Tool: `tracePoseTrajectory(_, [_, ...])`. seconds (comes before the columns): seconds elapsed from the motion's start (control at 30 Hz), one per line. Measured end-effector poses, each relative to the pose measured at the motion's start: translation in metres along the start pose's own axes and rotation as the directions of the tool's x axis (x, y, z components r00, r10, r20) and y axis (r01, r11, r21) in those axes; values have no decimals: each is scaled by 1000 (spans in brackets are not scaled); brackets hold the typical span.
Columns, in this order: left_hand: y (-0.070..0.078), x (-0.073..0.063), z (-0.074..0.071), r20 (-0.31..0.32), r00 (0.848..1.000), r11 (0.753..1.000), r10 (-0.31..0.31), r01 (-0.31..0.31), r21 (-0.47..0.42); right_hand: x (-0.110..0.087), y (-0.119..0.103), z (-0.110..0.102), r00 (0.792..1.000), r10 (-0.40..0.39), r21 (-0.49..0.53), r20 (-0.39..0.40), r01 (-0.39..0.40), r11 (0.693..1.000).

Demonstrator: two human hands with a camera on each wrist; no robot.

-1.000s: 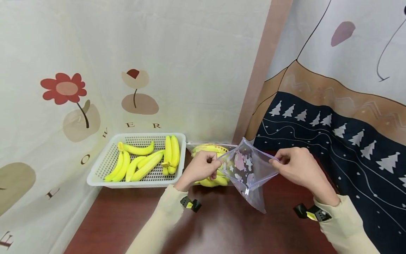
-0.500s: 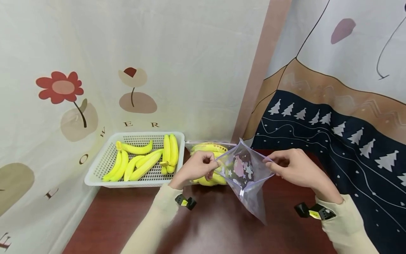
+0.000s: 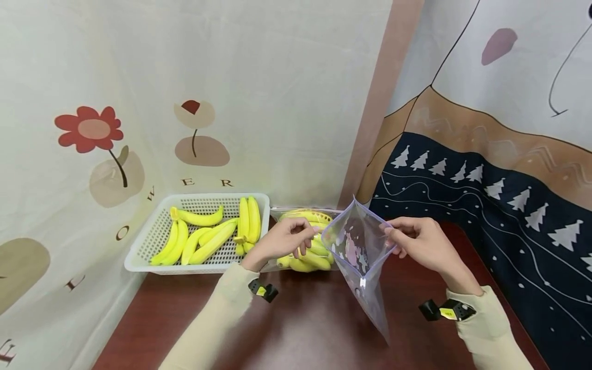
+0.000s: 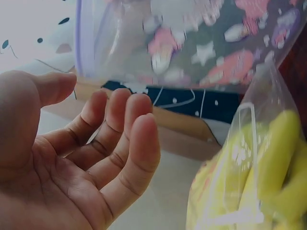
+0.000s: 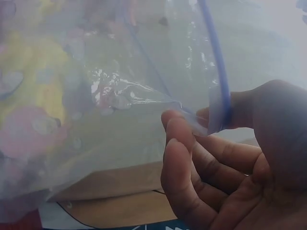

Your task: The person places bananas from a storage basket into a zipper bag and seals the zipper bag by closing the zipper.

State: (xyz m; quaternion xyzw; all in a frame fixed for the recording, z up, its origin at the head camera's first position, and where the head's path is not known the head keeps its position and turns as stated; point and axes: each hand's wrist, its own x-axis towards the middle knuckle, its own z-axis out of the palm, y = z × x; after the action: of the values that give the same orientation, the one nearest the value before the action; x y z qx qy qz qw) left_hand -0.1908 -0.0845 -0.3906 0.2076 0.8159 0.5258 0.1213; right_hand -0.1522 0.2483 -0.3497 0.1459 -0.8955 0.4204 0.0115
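A clear zip bag [image 3: 370, 290] with lilac edging and pink and white prints hangs with its mouth spread wide. My right hand [image 3: 418, 241] pinches its right rim between thumb and fingers, as the right wrist view also shows at the bag's edge [image 5: 218, 72]. To the left, my left hand [image 3: 282, 240] is off the rim. In the left wrist view, that hand's loosely bent fingers [image 4: 144, 143] hold nothing and the printed bag stands just beyond them. Behind the left hand lies a second clear bag filled with yellow bananas [image 3: 307, 263].
A white perforated basket [image 3: 196, 269] holding several bananas [image 3: 213, 241] stands at the left against the fabric backdrop [image 3: 277, 103]. The dark red table [image 3: 300, 329] spreads in front. Dark blue printed cloth [image 3: 509, 246] borders the table on the right.
My left hand has let go of the bag's left rim and drawn slightly left. The right hand keeps its pinch and has shifted a little left; the bag now hangs from it alone.
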Motion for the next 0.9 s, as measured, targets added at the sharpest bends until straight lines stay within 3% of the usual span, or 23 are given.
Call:
tracePoseTrajectory(0.23, [-13, -1, -34, -95, 995, 992, -42, 53, 111, 0, 4, -2, 1000, 4, 25, -7, -4, 1000])
tracePoseTrajectory(0.37, [-29, -2, -56, -171, 982, 965, -85, 124, 231, 0, 4, -3, 1000, 3, 31, -11, -3, 1000])
tracePoseTrajectory(0.5, [-50, -4, -78, -207, 967, 914, -150, 216, 343, 1, 4, -5, 1000, 8, 24, -24, -8, 1000])
tracePoseTrajectory(0.57, [-61, -7, -88, -212, 954, 880, -213, 281, 382, 1, 4, -5, 1000, 14, 20, -26, -14, 1000])
tracePoseTrajectory(0.73, [-84, -13, -105, -211, 901, 790, -378, 433, 435, 2, 5, -5, 999, 23, 9, -30, -23, 1000])
tracePoseTrajectory(0.83, [-96, -15, -109, -178, 884, 753, -432, 462, 469, 3, 6, -5, 999, 29, 3, -33, -29, 1000])
tracePoseTrajectory(0.9, [-102, -17, -109, -146, 887, 739, -438, 447, 504, 3, 6, -5, 999, 32, 1, -35, -32, 999])
